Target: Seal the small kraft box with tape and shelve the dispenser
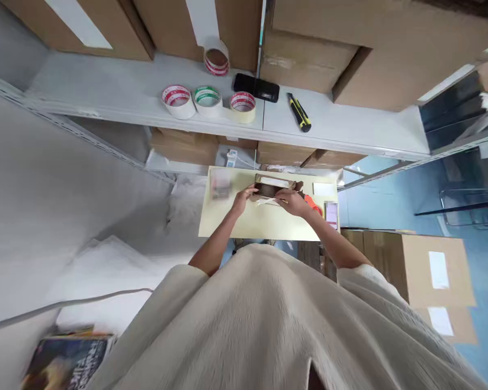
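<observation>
Cardboard box gripped by both hands, left and right, fingers closed.

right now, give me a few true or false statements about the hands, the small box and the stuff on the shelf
1. Both hands, left hand and right hand, are on the small cardboard box. True.
2. The utility knife lies on the pale board. False: it lies on the white shelf.
3. Four tape rolls sit on the shelf. True.
4. The box rests on the blue floor. False: it is over the pale board.
</observation>
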The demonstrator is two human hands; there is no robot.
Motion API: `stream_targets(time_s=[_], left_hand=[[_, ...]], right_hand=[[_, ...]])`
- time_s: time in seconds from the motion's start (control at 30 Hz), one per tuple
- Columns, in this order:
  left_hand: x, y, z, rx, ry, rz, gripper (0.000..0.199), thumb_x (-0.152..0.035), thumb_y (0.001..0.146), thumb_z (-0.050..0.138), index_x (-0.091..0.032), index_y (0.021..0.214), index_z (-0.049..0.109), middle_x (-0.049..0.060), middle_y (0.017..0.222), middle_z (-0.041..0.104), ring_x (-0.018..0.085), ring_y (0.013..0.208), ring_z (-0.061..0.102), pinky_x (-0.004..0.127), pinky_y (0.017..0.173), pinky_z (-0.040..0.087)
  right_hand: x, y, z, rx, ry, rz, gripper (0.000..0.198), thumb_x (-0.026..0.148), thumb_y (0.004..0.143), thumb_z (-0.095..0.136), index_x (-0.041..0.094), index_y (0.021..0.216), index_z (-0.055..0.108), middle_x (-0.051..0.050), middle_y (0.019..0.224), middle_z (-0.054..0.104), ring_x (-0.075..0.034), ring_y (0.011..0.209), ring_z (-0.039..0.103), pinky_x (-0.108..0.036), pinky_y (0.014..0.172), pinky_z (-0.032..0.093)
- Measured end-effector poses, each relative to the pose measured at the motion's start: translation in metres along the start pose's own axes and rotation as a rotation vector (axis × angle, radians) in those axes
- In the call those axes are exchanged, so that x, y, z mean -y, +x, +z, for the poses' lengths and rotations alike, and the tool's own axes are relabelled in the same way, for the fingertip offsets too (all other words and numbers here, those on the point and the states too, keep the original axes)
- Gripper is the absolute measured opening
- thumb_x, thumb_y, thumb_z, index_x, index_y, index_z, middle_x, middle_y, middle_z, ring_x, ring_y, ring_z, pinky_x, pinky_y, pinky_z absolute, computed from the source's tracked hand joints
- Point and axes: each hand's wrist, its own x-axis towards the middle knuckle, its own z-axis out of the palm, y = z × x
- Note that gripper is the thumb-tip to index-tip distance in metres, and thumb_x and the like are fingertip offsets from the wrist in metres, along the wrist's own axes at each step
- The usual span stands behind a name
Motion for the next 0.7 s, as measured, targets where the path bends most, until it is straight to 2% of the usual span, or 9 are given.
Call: stream_targets(time_s=[0.13,0.23,0.33,0.4,0.47,0.53,0.6,0.7], left_hand=[[-0.016,0.007,-0.004,0.004,0.205,0.131,0.051,-0.058,0.108,0.054,-0.025,0.127,0.087,0.009,0.151,0.082,0.032,0.15,0.071,0.047,0.129,0.054],[-0.02,0.003,0.007,0.1,0.496,0.311,0.042,-0.049,0.108,0.063,-0.024,0.133,0.086,0.01,0.152,0.08,0.031,0.148,0.071,0.044,0.132,0.051],[-0.018,-0.006,0.021,0.206,0.761,0.297,0.04,-0.034,0.107,0.062,-0.022,0.137,0.086,0.013,0.161,0.074,0.031,0.153,0.068,0.044,0.135,0.048],[-0.015,-0.011,0.027,0.223,0.869,0.241,0.042,-0.034,0.112,0.056,-0.023,0.14,0.086,0.012,0.17,0.068,0.032,0.16,0.062,0.047,0.139,0.044],[-0.013,-0.015,0.031,0.206,0.926,0.199,0.048,-0.039,0.118,0.046,-0.025,0.14,0.086,0.011,0.177,0.061,0.034,0.167,0.055,0.052,0.141,0.04],[-0.01,-0.018,0.033,0.178,0.973,0.2,0.049,-0.04,0.12,0.045,-0.025,0.141,0.086,0.011,0.181,0.057,0.035,0.171,0.049,0.056,0.143,0.035],[-0.006,-0.022,0.035,0.153,1.022,0.233,0.042,-0.038,0.116,0.055,-0.025,0.144,0.084,0.012,0.185,0.052,0.036,0.176,0.041,0.059,0.146,0.028],[-0.001,-0.028,0.037,0.107,1.069,0.261,0.039,-0.034,0.111,0.066,-0.028,0.147,0.081,0.014,0.188,0.045,0.037,0.179,0.032,0.068,0.147,0.019]], right_hand=[[0.011,-0.013,0.01,-0.033,-0.105,0.07,0.042,0.041,0.122,0.051,0.026,0.13,0.089,-0.015,0.133,0.083,-0.035,0.121,0.074,-0.055,0.11,0.062],[0.02,-0.02,0.013,-0.029,-0.097,0.085,0.043,0.045,0.121,0.052,0.026,0.135,0.087,-0.016,0.137,0.081,-0.036,0.125,0.072,-0.055,0.109,0.062],[0.021,-0.019,0.007,-0.046,0.006,0.102,0.047,0.051,0.121,0.049,0.024,0.133,0.086,-0.016,0.137,0.08,-0.035,0.126,0.073,-0.052,0.11,0.063],[0.015,-0.01,-0.001,-0.093,0.022,0.182,0.049,0.047,0.122,0.042,0.023,0.131,0.085,-0.016,0.136,0.08,-0.034,0.127,0.073,-0.052,0.113,0.061],[0.003,0.003,-0.009,-0.119,-0.059,0.302,0.046,0.041,0.119,0.044,0.022,0.135,0.082,-0.018,0.14,0.078,-0.037,0.132,0.07,-0.057,0.118,0.056],[-0.01,0.017,-0.014,-0.05,-0.184,0.375,0.044,0.039,0.111,0.058,0.02,0.147,0.076,-0.02,0.152,0.074,-0.042,0.143,0.064,-0.063,0.125,0.047],[-0.023,0.03,-0.017,0.078,-0.28,0.386,0.056,0.036,0.102,0.068,0.019,0.156,0.069,-0.021,0.16,0.071,-0.045,0.151,0.059,-0.067,0.132,0.037],[-0.04,0.044,-0.022,0.193,-0.318,0.4,0.059,0.03,0.101,0.065,0.018,0.158,0.064,-0.021,0.147,0.079,-0.044,0.143,0.066,-0.069,0.132,0.033]])
